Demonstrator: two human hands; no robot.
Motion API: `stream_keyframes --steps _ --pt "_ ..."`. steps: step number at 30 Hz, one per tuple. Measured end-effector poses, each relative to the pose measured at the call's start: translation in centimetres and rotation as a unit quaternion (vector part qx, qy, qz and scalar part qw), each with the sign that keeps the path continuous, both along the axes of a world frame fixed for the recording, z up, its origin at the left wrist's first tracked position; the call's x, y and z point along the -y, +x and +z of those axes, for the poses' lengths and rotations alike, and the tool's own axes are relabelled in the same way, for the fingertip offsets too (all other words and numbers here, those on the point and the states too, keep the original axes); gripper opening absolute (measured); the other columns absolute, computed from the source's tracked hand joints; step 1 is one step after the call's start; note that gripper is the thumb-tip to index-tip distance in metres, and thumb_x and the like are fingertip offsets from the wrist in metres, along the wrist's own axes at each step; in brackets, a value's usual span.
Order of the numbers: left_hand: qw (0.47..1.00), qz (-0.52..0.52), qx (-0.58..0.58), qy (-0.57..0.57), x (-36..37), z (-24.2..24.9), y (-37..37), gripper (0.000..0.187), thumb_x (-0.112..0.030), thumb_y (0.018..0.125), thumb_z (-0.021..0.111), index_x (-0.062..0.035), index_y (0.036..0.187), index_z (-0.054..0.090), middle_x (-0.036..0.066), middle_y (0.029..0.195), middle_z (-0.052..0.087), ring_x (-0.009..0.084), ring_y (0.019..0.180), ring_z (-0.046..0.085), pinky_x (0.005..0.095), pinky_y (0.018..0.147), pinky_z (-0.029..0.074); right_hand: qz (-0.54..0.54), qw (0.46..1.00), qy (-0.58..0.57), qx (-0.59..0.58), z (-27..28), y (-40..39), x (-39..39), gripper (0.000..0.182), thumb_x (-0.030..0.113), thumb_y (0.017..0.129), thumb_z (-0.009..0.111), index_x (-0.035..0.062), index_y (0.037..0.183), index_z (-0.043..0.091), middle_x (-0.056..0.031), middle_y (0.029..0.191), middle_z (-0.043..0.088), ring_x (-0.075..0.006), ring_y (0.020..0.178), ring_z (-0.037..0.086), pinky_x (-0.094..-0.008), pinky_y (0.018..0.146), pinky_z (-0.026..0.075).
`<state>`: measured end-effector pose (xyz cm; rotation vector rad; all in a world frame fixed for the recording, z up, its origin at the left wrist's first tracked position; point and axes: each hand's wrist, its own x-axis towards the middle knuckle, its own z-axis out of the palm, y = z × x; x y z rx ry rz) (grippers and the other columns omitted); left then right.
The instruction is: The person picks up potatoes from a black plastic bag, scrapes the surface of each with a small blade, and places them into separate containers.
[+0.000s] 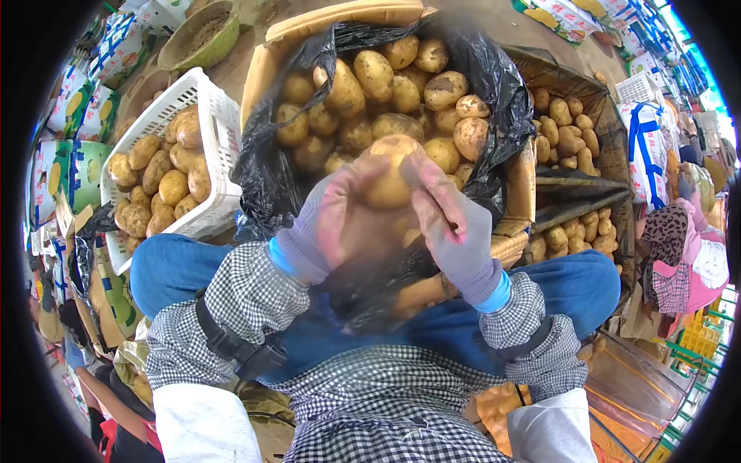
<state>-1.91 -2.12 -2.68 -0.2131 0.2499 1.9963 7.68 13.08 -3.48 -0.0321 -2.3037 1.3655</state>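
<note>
A large potato [386, 181] is held up over an open cardboard box [519, 181] lined with a black plastic bag [494, 69]. My left hand [328, 212], in a dirty grey and pink glove, is closed on the potato's left side. From the right, the gloved fingers of my right hand [455, 224] are pinched together against the same potato. Many potatoes [374, 73] lie in the bag behind and below my hands. The space just under the held potato is blurred.
To the left stands a white plastic crate [220, 123] of potatoes. A dark, divided container [602, 108] on the right also holds potatoes. Farther back is a green basin [202, 35]. Other people [687, 255] are at the right and lower left edges.
</note>
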Motion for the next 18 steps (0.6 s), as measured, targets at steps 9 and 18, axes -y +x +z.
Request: stream_keyframes --steps 9,18 --pt "0.945 0.019 -0.285 -0.162 -0.4 2.1 0.6 0.039 -0.009 0.094 0.058 -0.0042 0.131 0.047 0.008 0.122 0.058 0.0186 0.112 0.058 0.0328 0.094 0.049 -0.031 0.989 -0.132 0.061 1.3 -0.9 -1.9 0.039 0.005 0.094 0.058 0.0019 0.133 0.056 -0.0082 0.109 0.068 -0.0086 0.072 0.06 -0.022 0.065 0.05" --pt "0.946 0.012 -0.269 -0.18 0.0 2.1 0.6 0.065 -0.005 0.089 0.062 -0.0092 0.146 0.032 0.008 0.138 0.048 0.0223 0.123 0.052 0.0394 0.1 0.046 -0.006 0.964 -0.252 0.088 1.6 -0.2 -2.5 0.042 -0.001 0.096 0.054 0.0002 0.137 0.052 -0.0095 0.131 0.059 -0.0086 0.087 0.059 -0.0207 0.076 0.047"
